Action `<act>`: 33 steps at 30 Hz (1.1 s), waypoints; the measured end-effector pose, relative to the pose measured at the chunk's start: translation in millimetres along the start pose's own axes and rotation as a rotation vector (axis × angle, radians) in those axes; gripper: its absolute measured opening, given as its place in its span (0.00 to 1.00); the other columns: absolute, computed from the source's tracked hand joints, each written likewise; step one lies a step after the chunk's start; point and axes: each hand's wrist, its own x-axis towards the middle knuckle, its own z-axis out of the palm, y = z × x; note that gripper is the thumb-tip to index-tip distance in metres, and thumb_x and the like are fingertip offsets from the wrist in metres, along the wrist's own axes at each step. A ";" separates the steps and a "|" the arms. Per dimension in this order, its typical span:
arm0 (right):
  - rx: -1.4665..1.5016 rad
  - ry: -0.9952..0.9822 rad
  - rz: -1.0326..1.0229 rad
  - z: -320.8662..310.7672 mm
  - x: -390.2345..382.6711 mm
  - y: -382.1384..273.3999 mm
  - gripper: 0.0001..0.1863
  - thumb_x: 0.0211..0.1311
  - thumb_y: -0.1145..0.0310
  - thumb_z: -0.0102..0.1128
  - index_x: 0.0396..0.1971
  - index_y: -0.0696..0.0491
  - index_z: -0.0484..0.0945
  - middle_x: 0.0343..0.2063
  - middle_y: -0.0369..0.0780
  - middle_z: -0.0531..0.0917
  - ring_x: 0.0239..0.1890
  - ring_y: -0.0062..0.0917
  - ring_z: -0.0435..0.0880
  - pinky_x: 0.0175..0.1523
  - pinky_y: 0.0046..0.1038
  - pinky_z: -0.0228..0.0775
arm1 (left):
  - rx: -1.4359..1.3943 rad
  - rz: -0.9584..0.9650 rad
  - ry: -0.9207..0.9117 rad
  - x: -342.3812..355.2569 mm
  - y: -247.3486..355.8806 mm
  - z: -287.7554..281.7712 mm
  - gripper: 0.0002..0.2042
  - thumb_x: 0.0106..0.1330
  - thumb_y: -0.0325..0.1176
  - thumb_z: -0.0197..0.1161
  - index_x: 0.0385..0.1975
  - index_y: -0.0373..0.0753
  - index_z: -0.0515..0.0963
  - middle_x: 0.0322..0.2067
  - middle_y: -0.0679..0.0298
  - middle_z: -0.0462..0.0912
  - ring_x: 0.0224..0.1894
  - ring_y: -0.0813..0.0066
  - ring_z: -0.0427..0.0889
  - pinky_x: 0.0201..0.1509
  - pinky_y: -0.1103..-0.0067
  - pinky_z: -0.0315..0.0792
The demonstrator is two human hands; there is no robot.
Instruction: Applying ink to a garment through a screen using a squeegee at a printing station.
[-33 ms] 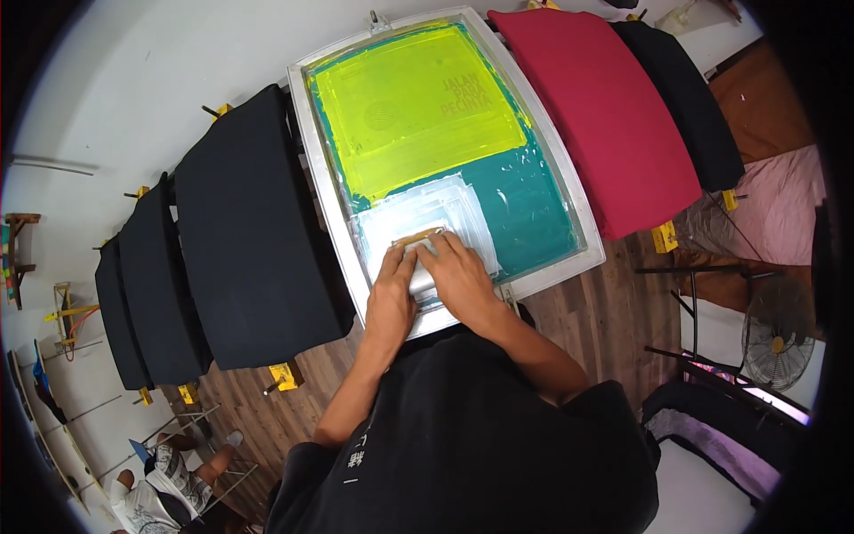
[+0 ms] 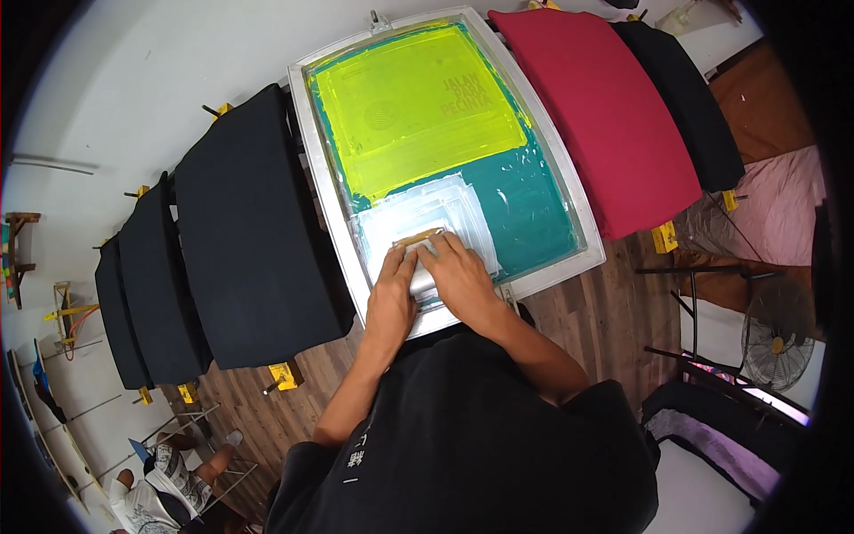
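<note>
A screen printing frame with a pale metal rim lies in front of me. Its mesh is yellow-green at the far part and dark green at the near right. White ink is spread over the near left of the mesh. On that ink stands a small squeegee with a wooden top edge. My left hand and my right hand grip it side by side, thumbs close together. The squeegee's lower part is mostly hidden by my fingers.
Black fabric-covered boards stand in a row to the left. A red fabric-covered board and a black one lie to the right. A fan is at the far right. Another person sits at the lower left.
</note>
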 end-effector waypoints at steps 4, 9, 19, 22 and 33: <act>0.113 -0.219 0.067 -14.5 8.2 0.7 0.18 0.54 0.79 0.53 0.46 0.59 0.78 0.51 0.50 0.77 0.58 0.43 0.74 0.54 0.39 0.74 | -0.028 -0.011 -0.034 0.5 -1.0 0.2 0.33 0.44 0.09 0.56 0.58 0.29 0.71 0.61 0.42 0.69 0.61 0.43 0.71 0.62 0.64 0.71; 0.067 -0.108 0.069 0.4 0.0 1.0 0.17 0.54 0.79 0.53 0.46 0.59 0.79 0.51 0.49 0.78 0.57 0.44 0.74 0.55 0.40 0.74 | -0.024 -0.017 0.000 -0.2 -0.8 2.8 0.32 0.45 0.08 0.55 0.57 0.28 0.72 0.60 0.43 0.71 0.61 0.44 0.71 0.65 0.66 0.68; 0.016 -0.042 -0.001 0.4 -0.8 2.0 0.13 0.56 0.74 0.55 0.41 0.58 0.80 0.41 0.46 0.79 0.52 0.39 0.76 0.45 0.36 0.77 | -0.050 -0.038 -0.075 -3.3 -1.1 0.2 0.34 0.43 0.09 0.57 0.59 0.29 0.70 0.62 0.43 0.67 0.63 0.44 0.69 0.63 0.64 0.70; -0.004 -0.005 -0.002 5.3 -3.6 -0.9 0.13 0.56 0.74 0.55 0.41 0.57 0.80 0.42 0.46 0.79 0.52 0.40 0.76 0.45 0.36 0.76 | -0.026 -0.005 -0.016 -3.9 -0.5 1.9 0.34 0.43 0.08 0.57 0.59 0.29 0.70 0.63 0.43 0.67 0.63 0.44 0.69 0.63 0.64 0.70; 0.075 -0.109 0.064 -3.7 -3.6 0.3 0.16 0.55 0.77 0.54 0.45 0.59 0.79 0.50 0.49 0.78 0.56 0.42 0.75 0.53 0.40 0.74 | -0.091 -0.075 -0.046 -8.8 -1.2 7.4 0.34 0.42 0.08 0.56 0.57 0.28 0.71 0.61 0.43 0.69 0.64 0.44 0.68 0.65 0.66 0.68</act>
